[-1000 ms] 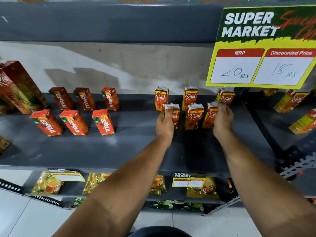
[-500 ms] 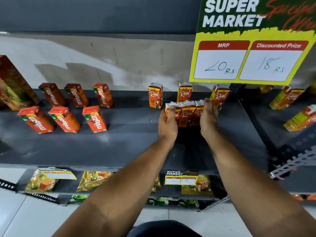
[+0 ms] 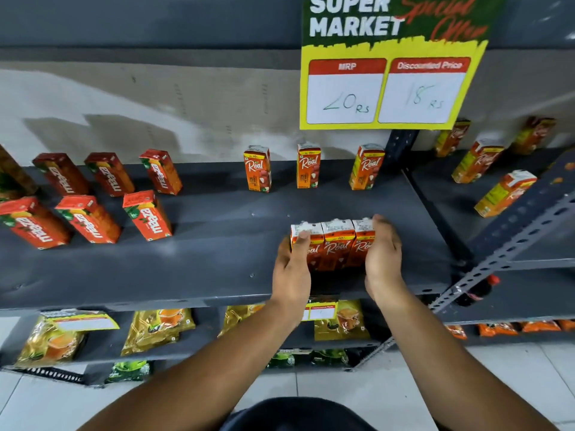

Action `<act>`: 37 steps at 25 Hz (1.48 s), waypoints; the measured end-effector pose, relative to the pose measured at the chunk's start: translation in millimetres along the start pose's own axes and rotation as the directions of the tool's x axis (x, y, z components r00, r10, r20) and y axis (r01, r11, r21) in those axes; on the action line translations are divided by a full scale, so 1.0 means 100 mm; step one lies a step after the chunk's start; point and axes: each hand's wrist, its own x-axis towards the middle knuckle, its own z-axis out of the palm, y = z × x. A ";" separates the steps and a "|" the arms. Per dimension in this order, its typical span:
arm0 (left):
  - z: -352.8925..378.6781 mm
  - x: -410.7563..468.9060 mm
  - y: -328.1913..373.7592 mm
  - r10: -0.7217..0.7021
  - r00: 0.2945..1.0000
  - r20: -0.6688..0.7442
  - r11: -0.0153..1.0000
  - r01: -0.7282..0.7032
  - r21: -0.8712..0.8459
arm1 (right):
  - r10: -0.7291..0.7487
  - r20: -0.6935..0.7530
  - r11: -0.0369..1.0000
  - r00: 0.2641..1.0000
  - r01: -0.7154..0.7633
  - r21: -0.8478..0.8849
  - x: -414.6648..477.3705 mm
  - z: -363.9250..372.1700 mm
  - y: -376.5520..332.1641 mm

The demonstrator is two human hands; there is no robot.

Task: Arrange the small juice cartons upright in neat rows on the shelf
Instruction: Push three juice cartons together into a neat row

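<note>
Orange cartons, 3 in a block (image 3: pixel 337 244), stand upright at frame centre on the shelf (image 3: pixel 217 259). We note left hand (image 3: pixel 292 269) and right hand (image 3: pixel 381 259) each a pressing grip; row axis runs left-right.

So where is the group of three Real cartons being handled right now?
Head view, right of centre: the three Real cartons stand pressed together near the shelf front edge, between the left hand and right hand.
</note>
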 end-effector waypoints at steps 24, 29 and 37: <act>-0.03 -0.31 -0.22 0.095 0.987 0.125 0.994 -0.102 0.047 | -0.171 0.016 0.985 0.985 0.171 0.016 -0.30 -0.31 0.10; -0.06 -0.29 -0.24 0.167 0.967 0.194 0.986 -0.169 -0.005 | -0.227 -0.018 0.969 0.974 0.228 0.093 -0.36 -0.39 0.11; -0.17 -0.30 -0.38 0.233 0.951 0.203 0.971 -0.239 0.005 | -0.485 -0.142 0.874 0.863 0.475 -0.101 -0.69 -0.62 0.42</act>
